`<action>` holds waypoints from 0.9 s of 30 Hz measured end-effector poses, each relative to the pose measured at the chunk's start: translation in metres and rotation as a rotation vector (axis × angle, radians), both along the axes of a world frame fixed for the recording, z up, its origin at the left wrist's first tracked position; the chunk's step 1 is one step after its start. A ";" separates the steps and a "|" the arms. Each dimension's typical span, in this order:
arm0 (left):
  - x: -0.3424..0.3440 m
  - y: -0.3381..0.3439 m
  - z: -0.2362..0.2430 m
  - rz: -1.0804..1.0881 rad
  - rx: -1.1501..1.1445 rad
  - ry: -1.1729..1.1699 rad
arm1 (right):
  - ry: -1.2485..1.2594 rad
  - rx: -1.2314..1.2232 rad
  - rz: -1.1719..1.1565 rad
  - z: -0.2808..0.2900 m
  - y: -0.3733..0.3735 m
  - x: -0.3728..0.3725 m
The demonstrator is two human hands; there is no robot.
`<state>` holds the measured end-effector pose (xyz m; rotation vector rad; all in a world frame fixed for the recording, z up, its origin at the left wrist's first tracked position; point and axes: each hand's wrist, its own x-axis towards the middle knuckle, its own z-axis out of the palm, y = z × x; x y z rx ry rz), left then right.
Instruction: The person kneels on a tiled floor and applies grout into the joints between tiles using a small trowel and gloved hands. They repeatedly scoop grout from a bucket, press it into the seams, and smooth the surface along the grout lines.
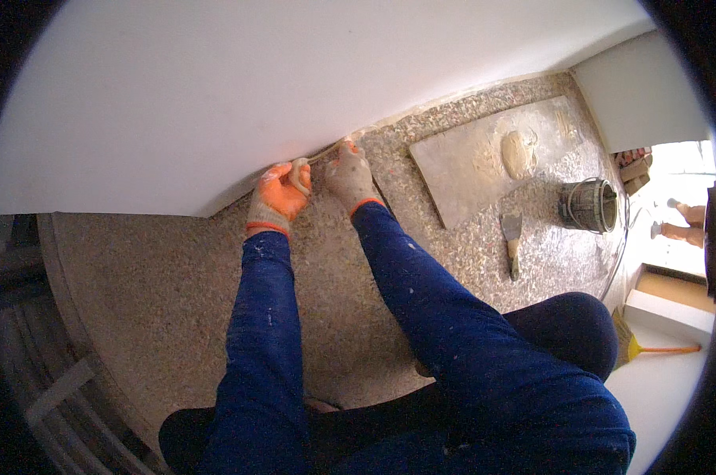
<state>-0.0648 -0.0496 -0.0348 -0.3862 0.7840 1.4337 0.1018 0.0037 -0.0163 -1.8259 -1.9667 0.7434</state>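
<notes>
My left hand (276,198), in a glove with an orange palm, is closed round a beige roll (299,176) that looks like masking tape. From it a narrow tape strip (325,153) runs along the foot of the white wall (239,103) to my right hand (350,176). That hand, gloved with its pale back showing, has its fingers closed at the strip's far end, against the wall's lower edge. The fingertips are partly hidden. A thin dark line (382,192) on the floor lies just right of the right glove.
On the speckled floor (168,293), a flat board (453,170) carries a mound of beige paste (519,153). A putty knife (512,245) and a dark bucket (583,206) lie right of it. Farther right are a broom (631,347) and another person's legs (686,226).
</notes>
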 end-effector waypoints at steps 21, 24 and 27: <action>-0.014 -0.013 0.003 -0.409 0.113 1.218 | 0.084 -0.218 -0.057 -0.003 0.012 -0.019; -0.007 -0.020 0.017 -0.535 0.277 2.039 | -0.174 -0.095 0.091 -0.003 0.009 -0.025; -0.001 -0.022 0.032 -0.577 0.282 1.905 | -0.059 -0.054 -0.136 0.010 0.002 -0.031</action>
